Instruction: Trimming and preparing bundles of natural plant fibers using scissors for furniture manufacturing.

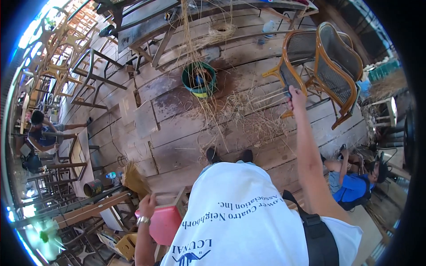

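White shirt (239, 195), left hand (147, 205) gripping broom (134, 179), right hand (297, 99) round dark handle (288, 91), strip-littered plank floor (177, 137), green bucket (186, 80)

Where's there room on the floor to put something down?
Mostly bare floor lies left of the shoes, on the near side of the bucket. Another patch sits between the right forearm and the chairs. It's crowded right of the bucket, where loose strands tangle.

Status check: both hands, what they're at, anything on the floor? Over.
Right hand closed around a small dark object. Left hand at a tan brush-like bundle, grip unclear. Loose strips litter the floor ahead, beside a green bucket.
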A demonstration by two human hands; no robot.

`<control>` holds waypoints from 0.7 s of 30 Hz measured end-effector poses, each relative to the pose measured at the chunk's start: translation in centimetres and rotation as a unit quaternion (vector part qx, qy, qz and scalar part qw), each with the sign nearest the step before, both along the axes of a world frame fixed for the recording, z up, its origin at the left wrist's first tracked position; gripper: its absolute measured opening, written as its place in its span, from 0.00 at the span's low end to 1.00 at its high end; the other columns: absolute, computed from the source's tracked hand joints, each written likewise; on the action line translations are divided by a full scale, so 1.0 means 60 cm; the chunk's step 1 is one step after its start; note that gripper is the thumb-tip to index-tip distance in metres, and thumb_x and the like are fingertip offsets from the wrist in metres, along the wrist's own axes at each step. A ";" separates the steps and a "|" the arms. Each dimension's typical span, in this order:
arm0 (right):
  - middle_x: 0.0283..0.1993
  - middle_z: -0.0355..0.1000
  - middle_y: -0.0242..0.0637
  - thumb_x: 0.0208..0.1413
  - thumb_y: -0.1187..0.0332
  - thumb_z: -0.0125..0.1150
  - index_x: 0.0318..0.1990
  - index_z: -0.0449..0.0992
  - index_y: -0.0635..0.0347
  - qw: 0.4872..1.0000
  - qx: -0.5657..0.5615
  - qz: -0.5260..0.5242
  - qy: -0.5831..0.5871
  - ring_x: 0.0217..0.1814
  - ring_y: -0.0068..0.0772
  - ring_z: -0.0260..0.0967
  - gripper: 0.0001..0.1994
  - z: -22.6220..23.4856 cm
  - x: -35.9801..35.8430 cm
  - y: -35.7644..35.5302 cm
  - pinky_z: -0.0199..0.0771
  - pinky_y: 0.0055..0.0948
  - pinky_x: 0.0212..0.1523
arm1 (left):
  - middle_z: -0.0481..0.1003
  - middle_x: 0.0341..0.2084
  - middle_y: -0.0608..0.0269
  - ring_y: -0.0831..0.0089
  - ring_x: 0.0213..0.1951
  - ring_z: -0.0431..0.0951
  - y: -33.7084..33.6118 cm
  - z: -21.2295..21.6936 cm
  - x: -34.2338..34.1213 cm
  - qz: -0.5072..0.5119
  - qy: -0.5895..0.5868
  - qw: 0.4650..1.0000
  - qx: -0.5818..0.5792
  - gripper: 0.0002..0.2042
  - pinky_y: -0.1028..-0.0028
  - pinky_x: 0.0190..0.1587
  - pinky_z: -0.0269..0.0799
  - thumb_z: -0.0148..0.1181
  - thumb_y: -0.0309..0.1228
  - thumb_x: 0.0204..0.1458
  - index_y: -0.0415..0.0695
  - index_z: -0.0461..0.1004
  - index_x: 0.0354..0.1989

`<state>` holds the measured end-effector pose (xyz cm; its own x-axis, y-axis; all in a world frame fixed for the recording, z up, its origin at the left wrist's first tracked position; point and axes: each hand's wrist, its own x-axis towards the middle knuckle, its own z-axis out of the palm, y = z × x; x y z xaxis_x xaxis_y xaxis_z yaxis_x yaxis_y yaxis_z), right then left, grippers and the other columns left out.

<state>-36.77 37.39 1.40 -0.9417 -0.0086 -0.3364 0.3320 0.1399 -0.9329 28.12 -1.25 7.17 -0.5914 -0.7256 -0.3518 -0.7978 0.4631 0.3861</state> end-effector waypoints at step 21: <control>0.16 0.69 0.32 0.58 0.59 0.61 0.27 0.75 0.60 0.945 0.008 0.325 -0.035 0.12 0.20 0.63 0.14 0.012 0.328 -0.262 0.60 0.22 0.13 | 0.71 0.18 0.48 0.48 0.23 0.73 0.175 -0.053 -0.489 -0.146 0.285 0.947 0.039 0.17 0.56 0.24 0.65 0.57 0.43 0.56 0.42 0.71 0.22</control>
